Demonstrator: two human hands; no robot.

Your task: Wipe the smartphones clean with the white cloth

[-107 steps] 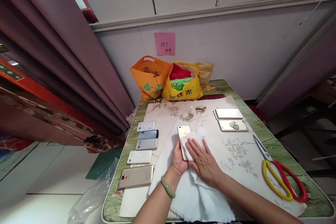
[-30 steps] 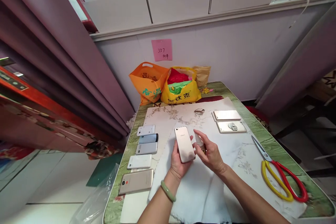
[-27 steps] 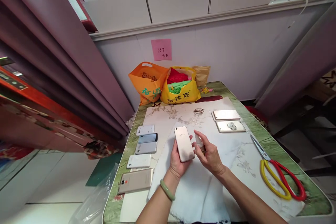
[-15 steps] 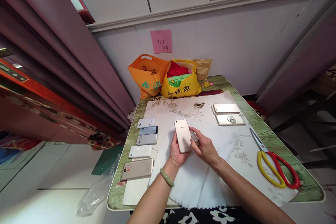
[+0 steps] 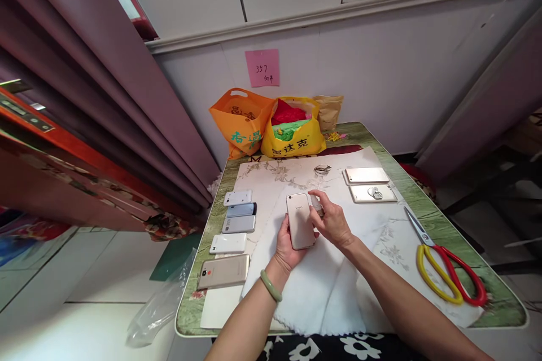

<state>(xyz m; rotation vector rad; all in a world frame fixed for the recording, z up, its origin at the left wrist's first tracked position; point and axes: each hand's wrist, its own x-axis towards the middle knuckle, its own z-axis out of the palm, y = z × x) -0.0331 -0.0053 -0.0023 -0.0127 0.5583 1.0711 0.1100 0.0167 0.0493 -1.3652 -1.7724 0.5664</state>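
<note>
A pale gold smartphone (image 5: pixel 300 225) lies back-up in my left hand (image 5: pixel 288 245), whose fingers curl around its edges from below. My right hand (image 5: pixel 334 223) is at the phone's right side, with its fingers curled around a small whitish object (image 5: pixel 315 202). Most of that object is hidden by the fingers, so its kind is unclear. Beneath both hands, a white cloth (image 5: pixel 313 299) with a scalloped edge covers part of the tabletop.
Several phones, including a gold one (image 5: pixel 224 272), line the left side. Two phones (image 5: pixel 366 175) and large scissors (image 5: pixel 440 262) lie at right. Orange (image 5: pixel 241 124) and yellow bags (image 5: pixel 292 146) stand at the back. A small wire-like item (image 5: pixel 322 170) lies mid-table.
My right hand has moved up along the phone's edge with the whitish object. In the picture, the phone has shifted slightly right; it stays in my left hand.
</note>
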